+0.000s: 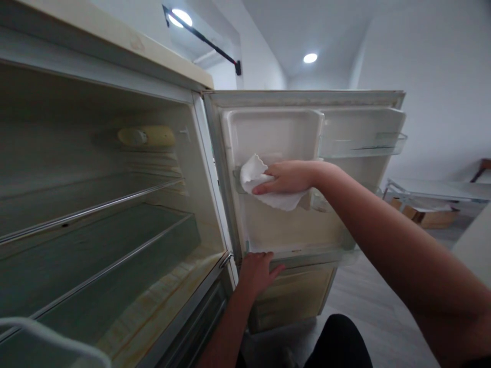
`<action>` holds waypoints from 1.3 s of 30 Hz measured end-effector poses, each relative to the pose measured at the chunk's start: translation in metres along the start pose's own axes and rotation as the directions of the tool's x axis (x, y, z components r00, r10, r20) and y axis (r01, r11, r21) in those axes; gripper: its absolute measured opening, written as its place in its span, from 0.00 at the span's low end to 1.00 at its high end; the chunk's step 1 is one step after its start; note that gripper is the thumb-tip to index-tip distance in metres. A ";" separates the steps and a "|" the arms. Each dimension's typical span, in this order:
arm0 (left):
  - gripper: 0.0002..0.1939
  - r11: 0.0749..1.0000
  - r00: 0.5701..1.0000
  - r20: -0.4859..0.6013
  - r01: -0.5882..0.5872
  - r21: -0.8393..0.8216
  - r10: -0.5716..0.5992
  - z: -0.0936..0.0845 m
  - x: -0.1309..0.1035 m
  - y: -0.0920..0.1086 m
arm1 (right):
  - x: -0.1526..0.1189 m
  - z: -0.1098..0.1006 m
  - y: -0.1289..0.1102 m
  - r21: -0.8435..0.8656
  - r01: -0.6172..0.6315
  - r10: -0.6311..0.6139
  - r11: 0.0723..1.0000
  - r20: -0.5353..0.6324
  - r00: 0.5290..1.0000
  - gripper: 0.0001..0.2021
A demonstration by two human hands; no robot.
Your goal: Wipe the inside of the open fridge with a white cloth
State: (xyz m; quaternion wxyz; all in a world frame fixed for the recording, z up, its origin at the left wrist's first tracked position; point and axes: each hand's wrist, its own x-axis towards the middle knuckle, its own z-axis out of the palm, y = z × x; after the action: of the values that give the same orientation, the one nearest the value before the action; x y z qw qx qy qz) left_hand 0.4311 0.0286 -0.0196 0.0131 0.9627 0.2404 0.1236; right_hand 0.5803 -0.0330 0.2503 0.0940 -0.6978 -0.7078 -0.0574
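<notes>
My right hand is closed on a white cloth, its folds bunched against the inner panel of the open fridge door, at a small shelf bracket on the left. My left hand lies lower down, its thumb apart from the fingers, touching the edge of the bottom door shelf. It holds no loose object. Part of the middle door shelf shows behind my right wrist. Yellowish stains mark the lower door panel.
To the left stands the open fridge compartment, with a glass shelf, a bottom drawer and a yellowed lamp housing. A clear rack is on the upper right of the door. A white cord hangs at lower left. A cardboard box sits under a table.
</notes>
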 end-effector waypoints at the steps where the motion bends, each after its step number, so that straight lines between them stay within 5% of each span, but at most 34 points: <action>1: 0.29 1.000 1.000 0.001 -0.003 -0.011 0.003 0.000 0.000 0.000 | -0.004 -0.001 0.006 0.000 -0.029 0.029 1.000 -0.015 0.999 0.33; 7: 0.27 0.999 1.000 -0.012 -0.001 -0.043 0.000 0.004 0.003 0.000 | -0.016 0.007 0.013 -0.157 -0.098 0.080 0.983 -0.116 0.990 0.31; 14: 0.26 0.999 1.000 -0.019 -0.009 -0.040 0.008 0.008 0.007 0.001 | 0.020 0.020 -0.028 -0.263 0.078 -0.121 0.962 -0.152 0.981 0.26; 18: 0.26 1.000 0.999 -0.035 -0.007 -0.026 0.006 0.009 0.008 0.001 | 0.027 0.021 -0.043 -0.236 0.092 -0.131 0.967 -0.156 0.979 0.27; 25: 0.26 0.999 0.999 -0.033 0.001 -0.038 -0.003 0.011 0.007 0.000 | 0.005 0.012 -0.013 -0.178 0.057 -0.073 0.982 -0.086 0.994 0.30; 31: 0.26 0.999 0.999 -0.045 -0.015 -0.038 0.013 0.011 0.006 0.000 | -0.020 0.009 0.018 -0.257 -0.131 0.103 0.958 -0.119 0.988 0.29; 39: 0.26 0.999 1.000 -0.028 -0.007 -0.037 0.006 0.008 0.005 0.002 | -0.011 0.019 -0.007 -0.230 -0.202 0.151 0.952 -0.221 0.964 0.32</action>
State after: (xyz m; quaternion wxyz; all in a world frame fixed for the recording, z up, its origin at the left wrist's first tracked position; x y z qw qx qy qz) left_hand 0.4388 0.0293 -0.0257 0.0273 0.9613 0.2351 0.1412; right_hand 0.5720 -0.0397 0.2300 0.0810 -0.7555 -0.6162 -0.2075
